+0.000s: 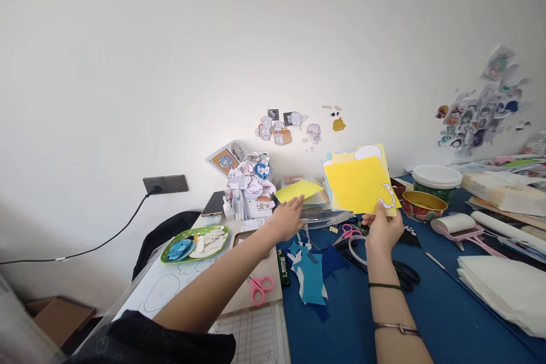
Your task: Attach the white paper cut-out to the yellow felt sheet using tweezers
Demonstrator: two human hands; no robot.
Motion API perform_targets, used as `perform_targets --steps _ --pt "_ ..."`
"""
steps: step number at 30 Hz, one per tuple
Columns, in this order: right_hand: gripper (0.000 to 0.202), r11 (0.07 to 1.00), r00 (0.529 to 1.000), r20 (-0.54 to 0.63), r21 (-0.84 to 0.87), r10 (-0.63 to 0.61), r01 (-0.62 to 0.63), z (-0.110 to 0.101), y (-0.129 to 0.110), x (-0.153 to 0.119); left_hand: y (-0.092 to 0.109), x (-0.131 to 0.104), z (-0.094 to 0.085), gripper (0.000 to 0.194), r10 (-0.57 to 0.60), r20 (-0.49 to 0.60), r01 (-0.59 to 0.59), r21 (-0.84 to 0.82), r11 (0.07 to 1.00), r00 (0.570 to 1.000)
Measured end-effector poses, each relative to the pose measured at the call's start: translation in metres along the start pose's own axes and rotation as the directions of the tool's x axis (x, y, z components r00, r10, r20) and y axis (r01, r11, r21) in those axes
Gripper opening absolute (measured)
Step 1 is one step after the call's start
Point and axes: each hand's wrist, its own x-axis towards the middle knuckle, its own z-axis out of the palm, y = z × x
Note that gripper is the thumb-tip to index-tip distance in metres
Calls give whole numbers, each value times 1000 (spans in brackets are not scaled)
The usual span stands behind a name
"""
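Observation:
My right hand point(385, 228) pinches the lower right edge of several paper sheets held upright. A bright yellow sheet point(356, 185) is in front, and a white curved cut-out point(387, 197) shows near its lower right corner. Behind it are a pale yellow sheet, a white rounded piece point(367, 152) and some light blue paper. My left hand point(290, 218) reaches to a yellow-green sheet point(298, 189) lying on a pile near the wall; its fingers lie over the sheet's lower edge. Whether those fingers grip it is hard to tell.
Pink scissors point(260, 290) and a green tray point(195, 243) of blue and white pieces are at the left. Blue scraps point(310, 278) lie in the middle. A round tin point(424, 206), a lidded tub point(437, 176) and white tissues point(503, 290) stand or lie at the right.

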Motion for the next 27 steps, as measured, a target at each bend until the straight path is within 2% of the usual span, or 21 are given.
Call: perform_targets --steps 3,7,9,12,14,15,16,17,18,20,21,24,27 --pt "41 992 1000 9 122 27 -28 2 1 -1 6 -2 2 59 38 14 -36 -85 996 999" --pt "40 966 995 94 249 45 -67 11 -2 -9 10 -2 -5 46 -1 -67 -18 -288 958 998" --pt "42 949 984 172 299 47 -98 18 -6 -17 13 -6 -13 45 -50 -134 -13 -430 903 990" --pt "46 931 953 299 334 44 -147 31 -14 -41 19 -21 -28 60 -135 -218 -32 -624 781 966" --pt "49 915 912 406 346 54 -208 37 -19 -65 23 -40 -35 55 -197 -263 -59 -726 686 944" --pt "50 898 876 479 354 64 -259 40 -21 -78 23 -52 -38 53 -243 -284 -74 -777 626 927" --pt "50 883 831 552 350 74 -311 42 -22 -91 23 -65 -40 53 -342 -303 -117 -875 471 890" --pt "49 876 779 622 330 80 -353 44 -23 -104 22 -80 -42 55 -447 -312 -164 -927 338 839" --pt "47 876 717 692 293 82 -383 44 -23 -115 20 -95 -43 54 -537 -312 -189 -943 273 784" --pt "39 909 592 804 198 63 -367 45 -21 -132 13 -127 -43 51 -659 -285 -142 -954 263 696" --pt "35 933 537 843 161 40 -322 45 -20 -137 9 -143 -43 50 -690 -265 -116 -960 256 673" --pt "28 979 428 903 111 -29 -169 42 -19 -143 1 -188 -41 46 -748 -228 -52 -967 251 624" --pt "30 988 325 946 52 -2 -146 40 -17 -147 0 -226 -36 44 -813 -148 109 -962 251 564"
